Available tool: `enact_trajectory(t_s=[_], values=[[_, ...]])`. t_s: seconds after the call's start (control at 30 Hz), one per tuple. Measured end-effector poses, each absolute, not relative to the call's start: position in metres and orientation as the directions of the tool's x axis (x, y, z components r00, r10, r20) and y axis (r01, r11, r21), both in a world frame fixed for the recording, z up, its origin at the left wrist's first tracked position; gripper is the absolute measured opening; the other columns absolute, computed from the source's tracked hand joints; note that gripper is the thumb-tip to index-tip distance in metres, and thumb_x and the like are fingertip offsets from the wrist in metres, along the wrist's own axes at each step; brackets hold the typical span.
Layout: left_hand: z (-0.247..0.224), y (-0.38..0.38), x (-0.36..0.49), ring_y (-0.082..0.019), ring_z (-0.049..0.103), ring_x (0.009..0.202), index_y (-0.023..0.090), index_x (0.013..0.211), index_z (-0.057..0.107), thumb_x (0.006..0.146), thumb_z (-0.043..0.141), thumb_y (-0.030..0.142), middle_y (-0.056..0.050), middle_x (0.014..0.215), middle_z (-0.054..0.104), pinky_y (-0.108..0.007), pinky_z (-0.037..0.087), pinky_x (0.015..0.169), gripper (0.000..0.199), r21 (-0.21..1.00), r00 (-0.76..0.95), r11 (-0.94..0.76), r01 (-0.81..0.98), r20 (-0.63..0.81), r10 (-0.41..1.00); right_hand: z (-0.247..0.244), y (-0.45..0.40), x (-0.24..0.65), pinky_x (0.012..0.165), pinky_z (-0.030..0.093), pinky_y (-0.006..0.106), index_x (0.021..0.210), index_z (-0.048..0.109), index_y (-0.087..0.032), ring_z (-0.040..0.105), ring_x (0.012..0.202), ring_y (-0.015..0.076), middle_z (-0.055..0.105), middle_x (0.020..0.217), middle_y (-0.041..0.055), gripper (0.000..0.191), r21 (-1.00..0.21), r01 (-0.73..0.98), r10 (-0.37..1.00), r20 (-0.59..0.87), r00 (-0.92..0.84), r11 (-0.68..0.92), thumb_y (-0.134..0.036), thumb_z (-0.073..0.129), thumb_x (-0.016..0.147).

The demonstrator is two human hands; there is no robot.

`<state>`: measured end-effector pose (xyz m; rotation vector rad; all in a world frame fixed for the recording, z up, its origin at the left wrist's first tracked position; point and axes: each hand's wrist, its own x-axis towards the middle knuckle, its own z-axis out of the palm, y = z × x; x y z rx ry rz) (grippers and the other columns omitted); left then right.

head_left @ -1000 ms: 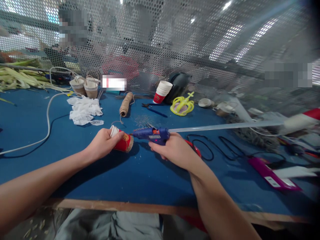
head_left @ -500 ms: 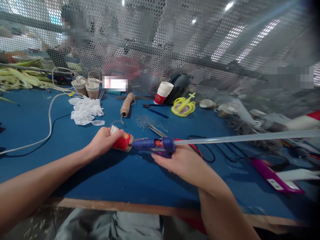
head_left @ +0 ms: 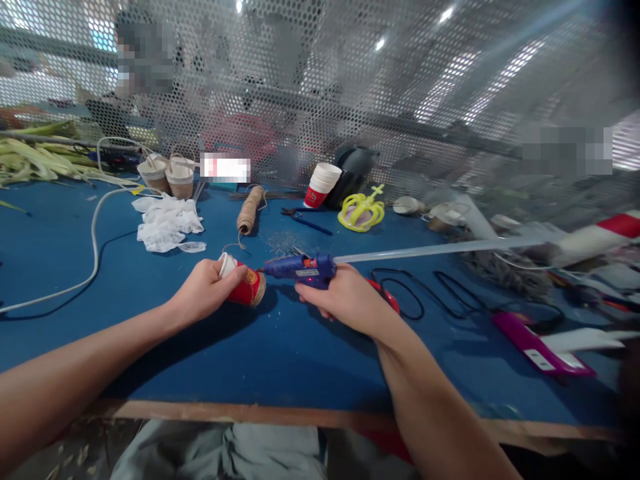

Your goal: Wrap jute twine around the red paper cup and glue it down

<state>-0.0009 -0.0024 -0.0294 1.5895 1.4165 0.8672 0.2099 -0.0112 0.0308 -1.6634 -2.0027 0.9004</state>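
My left hand (head_left: 207, 288) is wrapped round a red paper cup (head_left: 249, 287) lying on its side, its white rim toward the far left. Brown twine covers the cup's base end, which points right. In my right hand (head_left: 350, 297) is a blue hot glue gun (head_left: 300, 268), with a long clear glue stick (head_left: 425, 252) jutting out of its back to the right. The gun's nozzle is at the cup's side close to the twine; whether it touches I cannot tell. A thread of twine runs from near the cup to a twine roll (head_left: 251, 210) behind it.
White crumpled gloves (head_left: 170, 223) lie left of the roll. Beyond my hands are blue-handled pliers (head_left: 310, 223), stacked paper cups (head_left: 323, 185) and a yellow crown-shaped piece (head_left: 361, 212). Black cable and a purple box (head_left: 537, 347) lie right. A perforated screen (head_left: 300, 87) stands behind.
The glue gun has risen and its nozzle moved from the cup's twine-wrapped end to its upper side. The cup has turned slightly in my left hand. The scissors are now mostly hidden behind the gun.
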Motion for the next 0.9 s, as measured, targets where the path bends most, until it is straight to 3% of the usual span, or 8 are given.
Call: enact_trajectory(t_s=[0.17,0.33,0.43,0.63,0.77,0.9], values=[[-0.028,-0.005,0.0,-0.008,0.029,0.045,0.015,0.054,0.047,0.073,0.045,0.05,0.004,0.048,0.035,-0.02,0.022,0.041,0.04,0.934,0.155,-0.067,0.351,0.013,0.988,0.03,-0.006,0.213,0.039,0.037,0.02,0.058,0.054,-0.016,0.044,0.035,0.0081,0.049,0.039,-0.0032,0.02,-0.762,0.647,0.964,-0.143,-0.223,0.037,-0.03,0.059,0.071],[-0.023,-0.007,-0.001,-0.007,0.026,0.046,0.016,0.05,0.04,0.074,0.047,0.048,0.005,0.047,0.032,-0.02,0.02,0.041,0.04,0.961,0.133,-0.121,0.25,0.09,0.987,0.025,0.022,0.227,0.048,0.041,0.021,0.072,0.056,-0.016,0.052,0.051,0.0096,0.058,0.058,-0.0009,0.016,-0.898,0.434,0.994,0.022,-0.108,0.067,-0.029,0.064,0.067],[-0.021,-0.009,-0.001,-0.007,0.026,0.047,0.016,0.052,0.041,0.076,0.047,0.045,0.005,0.049,0.034,-0.02,0.021,0.042,0.038,0.966,0.138,-0.166,0.201,0.14,0.981,0.013,0.049,0.237,0.053,0.042,0.021,0.072,0.056,-0.016,0.054,0.057,0.0097,0.062,0.068,0.0032,0.016,-0.803,0.595,0.997,0.024,0.08,-0.028,-0.031,0.055,0.076],[-0.022,-0.014,-0.002,-0.007,0.023,0.047,0.017,0.049,0.037,0.078,0.044,0.044,0.005,0.048,0.029,-0.022,0.02,0.042,0.04,0.924,0.221,-0.28,0.258,0.226,0.949,-0.013,0.088,0.248,0.043,0.035,0.024,0.049,0.048,-0.018,0.047,0.041,0.0108,0.052,0.045,0.0027,0.033,-0.659,0.743,0.988,0.001,0.153,-0.114,-0.032,0.053,0.078],[-0.018,-0.017,-0.002,-0.007,0.02,0.045,0.019,0.046,0.027,0.08,0.043,0.04,0.005,0.046,0.023,-0.023,0.016,0.042,0.043,0.858,0.287,-0.374,0.352,0.281,0.916,-0.009,0.092,0.245,0.046,0.033,0.025,0.041,0.042,-0.021,0.049,0.046,0.0136,0.045,0.039,0.0004,0.039,-0.592,0.803,0.991,0.058,0.123,-0.066,-0.03,0.061,0.073],[-0.016,-0.02,-0.002,-0.007,0.021,0.045,0.019,0.047,0.028,0.08,0.042,0.038,0.005,0.046,0.025,-0.023,0.018,0.043,0.041,0.815,0.328,-0.429,0.389,0.313,0.892,0.009,0.072,0.222,0.054,0.036,0.024,0.045,0.052,-0.019,0.055,0.06,0.0147,0.055,0.051,0.0032,0.036,-0.593,0.801,0.994,0.11,-0.016,0.079,-0.037,0.059,0.075]])
